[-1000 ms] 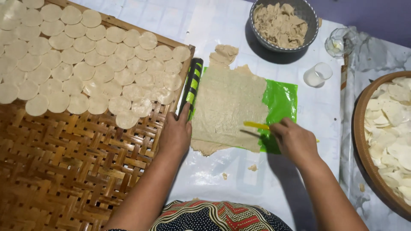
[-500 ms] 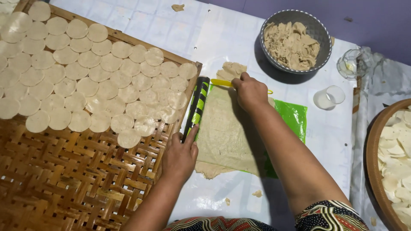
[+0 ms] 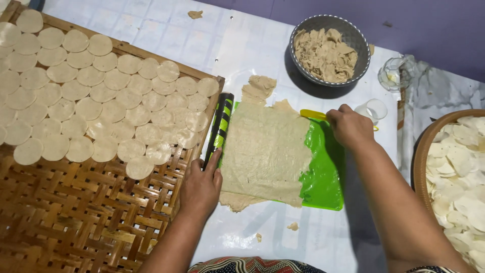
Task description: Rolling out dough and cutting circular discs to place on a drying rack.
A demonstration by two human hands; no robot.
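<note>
While the left hand (image 3: 201,186) rests on the near end of a black and green rolled tube (image 3: 220,129), its fingers lie together and curled lightly over it, pressing rather than gripping. That tube lies along the left edge of a flat sheet of pale dough (image 3: 265,151), which is spread over a bright green plastic sheet (image 3: 323,172) on the white-covered desk (image 3: 242,55). The right hand (image 3: 349,126) sits at the far right corner of the dough, fingers closed around a yellow tool (image 3: 310,114) whose blade points left along the dough's top edge. A lump of spare dough (image 3: 258,88) lies just beyond the sheet's far edge, and small crumbs (image 3: 293,226) lie on the desk near the person.

To the left, a woven bamboo tray (image 3: 76,222) carries rows of round dough discs (image 3: 91,96) filling its far half, the discs touching one another; its near half is bare weave. Beyond the dough stands a grey metal bowl (image 3: 303,71) heaped with dough scraps (image 3: 326,53). Right of it are a clear glass (image 3: 396,73) and a small clear round cutter or cup (image 3: 374,108), just beside the right hand. At the right edge, a round woven basket (image 3: 419,156) holds a pile of white discs (image 3: 462,177).
</note>
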